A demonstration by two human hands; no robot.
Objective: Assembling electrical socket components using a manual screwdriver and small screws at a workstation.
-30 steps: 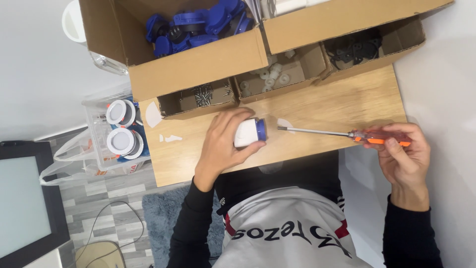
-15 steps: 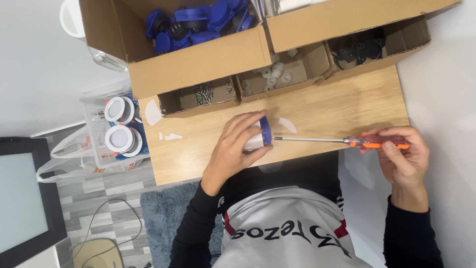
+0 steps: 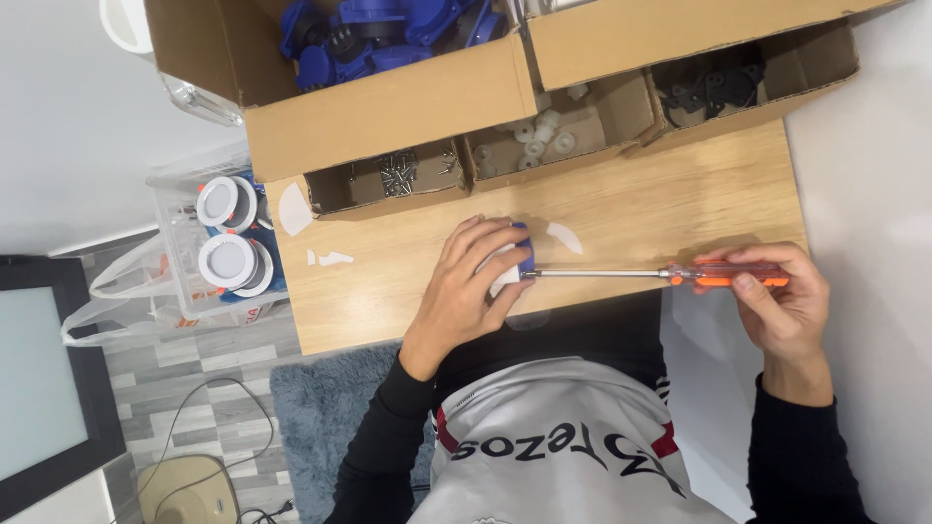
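My left hand (image 3: 466, 286) wraps around a small white and blue round part (image 3: 513, 264) on the wooden table (image 3: 641, 213), near its front edge. My right hand (image 3: 777, 296) grips the orange handle of a long screwdriver (image 3: 660, 276). The screwdriver lies level, and its metal tip touches the side of the white and blue part. Much of the part is hidden under my fingers.
Cardboard boxes line the table's far side: one with blue parts (image 3: 379, 29), small trays of screws (image 3: 398, 173), white pieces (image 3: 539, 136) and black pieces (image 3: 714, 87). A clear bin with round white parts (image 3: 228, 238) stands left of the table. White scraps (image 3: 563, 238) lie nearby.
My left hand turned the white and blue part on its side. The screwdriver swung level, and its tip came up against the part.
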